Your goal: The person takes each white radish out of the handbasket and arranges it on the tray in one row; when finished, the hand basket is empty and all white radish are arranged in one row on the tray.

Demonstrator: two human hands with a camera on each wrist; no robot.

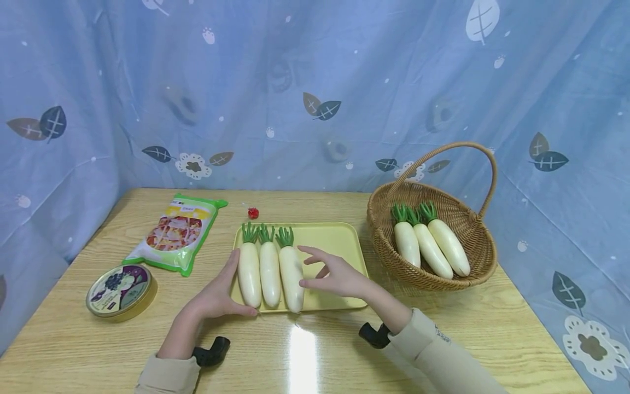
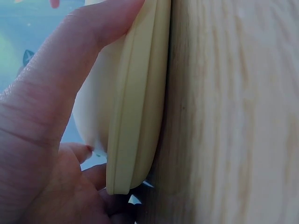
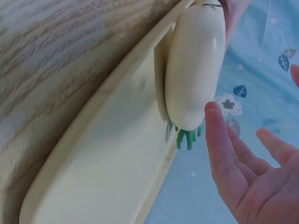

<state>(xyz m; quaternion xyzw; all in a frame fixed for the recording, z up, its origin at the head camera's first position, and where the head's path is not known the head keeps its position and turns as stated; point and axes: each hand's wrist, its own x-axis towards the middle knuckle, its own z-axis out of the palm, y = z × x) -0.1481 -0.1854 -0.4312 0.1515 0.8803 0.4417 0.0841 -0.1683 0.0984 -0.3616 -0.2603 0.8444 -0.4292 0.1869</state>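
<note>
Head view: three long, smooth white radishes with stubby green tops (image 1: 270, 273) lie side by side on the left half of a shallow, pale-yellow rectangular tray (image 1: 339, 262), tops toward its far edge. The left hand (image 1: 219, 290) frames the tray's near-left corner, fingers extended. The right hand (image 1: 337, 276), above the tray, has parted fingers and holds nothing. Right of the tray, a brown wicker basket (image 1: 479, 251) holds three more white radishes (image 1: 431, 249).

Left wrist view: thumb at the tray's near rim, fingers about its left end, tips partly hidden. Tray probably stiff, light plastic.

Right wrist view: fingertips just beside the tray's rightmost radish; contact cannot be told. Judgement: radishes firm, glossy, possibly slippery; weight uncertain. Best held round the thick middle; the green tops look the weaker part.
</note>
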